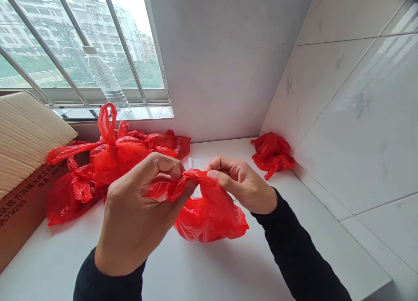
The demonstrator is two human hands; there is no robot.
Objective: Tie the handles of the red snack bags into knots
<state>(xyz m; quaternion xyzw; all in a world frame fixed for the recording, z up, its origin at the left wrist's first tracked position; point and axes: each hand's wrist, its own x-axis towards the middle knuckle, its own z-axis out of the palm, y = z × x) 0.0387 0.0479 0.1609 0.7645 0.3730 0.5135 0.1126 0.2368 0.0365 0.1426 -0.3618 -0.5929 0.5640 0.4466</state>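
Observation:
Both of my hands pinch the gathered top of a red plastic bag (217, 212) above the white surface. My left hand (140, 209) is closed on the twisted left part of its neck. From the other side, my right hand (243, 183) grips the bag's top between thumb and fingers. The bag's lower part bulges below my hands, and what lies inside cannot be made out. Behind the bag, a white item with small print (200, 163) shows in part.
Several tied red bags (111, 157) are heaped at the left, beside an open cardboard box (29, 209). A crumpled red bag (272, 153) lies in the right corner by the tiled wall. On the sill of the barred window stands a clear bottle (106, 79).

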